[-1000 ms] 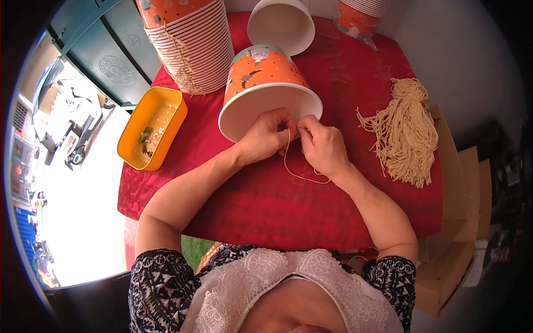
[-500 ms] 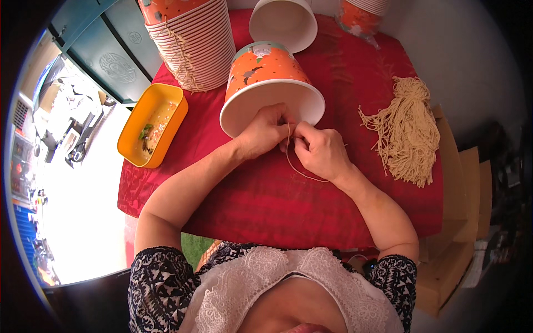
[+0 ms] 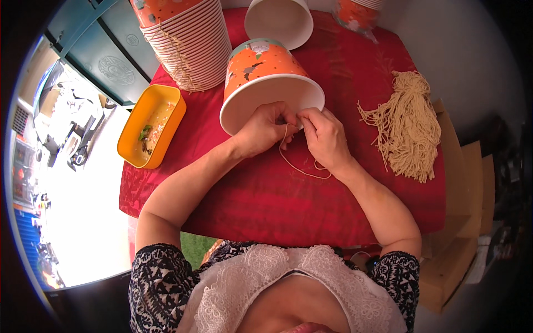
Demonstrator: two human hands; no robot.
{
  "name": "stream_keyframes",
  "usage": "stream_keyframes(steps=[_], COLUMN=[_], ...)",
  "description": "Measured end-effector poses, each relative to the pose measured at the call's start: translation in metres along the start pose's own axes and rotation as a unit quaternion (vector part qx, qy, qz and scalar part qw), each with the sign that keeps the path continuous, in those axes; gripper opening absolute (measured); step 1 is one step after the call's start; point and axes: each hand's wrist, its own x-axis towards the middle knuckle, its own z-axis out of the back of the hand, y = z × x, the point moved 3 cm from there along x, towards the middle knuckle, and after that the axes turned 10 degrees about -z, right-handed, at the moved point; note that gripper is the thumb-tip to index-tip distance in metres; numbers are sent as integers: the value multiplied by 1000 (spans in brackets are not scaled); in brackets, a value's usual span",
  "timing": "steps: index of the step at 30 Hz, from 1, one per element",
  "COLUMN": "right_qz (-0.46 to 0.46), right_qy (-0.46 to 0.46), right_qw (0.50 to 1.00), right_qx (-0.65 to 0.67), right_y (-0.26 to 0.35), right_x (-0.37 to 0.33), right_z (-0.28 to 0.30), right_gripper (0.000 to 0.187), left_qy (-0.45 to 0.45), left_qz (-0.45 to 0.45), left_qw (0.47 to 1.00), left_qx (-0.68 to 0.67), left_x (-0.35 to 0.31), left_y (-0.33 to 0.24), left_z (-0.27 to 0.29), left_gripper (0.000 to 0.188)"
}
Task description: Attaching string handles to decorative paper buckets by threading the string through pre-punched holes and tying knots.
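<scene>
The paper bucket [image 3: 266,77], orange outside and white inside, lies tipped on its side on the red cloth [image 3: 311,205], its open mouth turned toward me and its rim right under both hands. From what I see, a length of pale string [image 3: 300,166] is being worked at that rim: one end sits pinched between the fingers at the edge, and the rest hangs in a slack loop down onto the cloth, so I judge the tie is started but not drawn tight. My left hand [image 3: 264,127] is curled closed, thumb and fingertips pressed together on the string at the rim, knuckles touching the white edge. My right hand [image 3: 327,136] is closed as well, pinching the same string just beside the left, its heel resting on the cloth. Whether a knot has formed I cannot tell; the fingers hide that spot. A bundle of the same string [image 3: 408,125] lies well apart to the right. A tall stack of buckets [image 3: 189,39] stands behind on the left, another bucket [image 3: 277,19] lies behind, and a yellow tray [image 3: 150,125] rests near the cloth's left edge.
</scene>
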Motion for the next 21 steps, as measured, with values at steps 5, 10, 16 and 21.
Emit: stream_keyframes(steps=[5, 10, 16, 21], right_qz=[-8, -12, -9, -1], right_qy=[4, 0, 15, 13], right_qw=[1000, 999, 999, 1000], right_qx=[30, 30, 29, 25], right_y=[-6, -7, -2, -6], right_x=[1, 2, 0, -1], right_z=[-3, -5, -5, -7], right_gripper=[7, 8, 13, 16], left_qy=[-5, -18, -50, -29], left_qz=[-15, -151, -304, -293], left_qw=[997, 962, 859, 816], left_qx=[80, 225, 410, 497], left_x=[0, -4, -5, -6], left_y=[2, -1, -7, -8], left_z=[-2, -9, -11, -13], left_gripper=[9, 11, 12, 15])
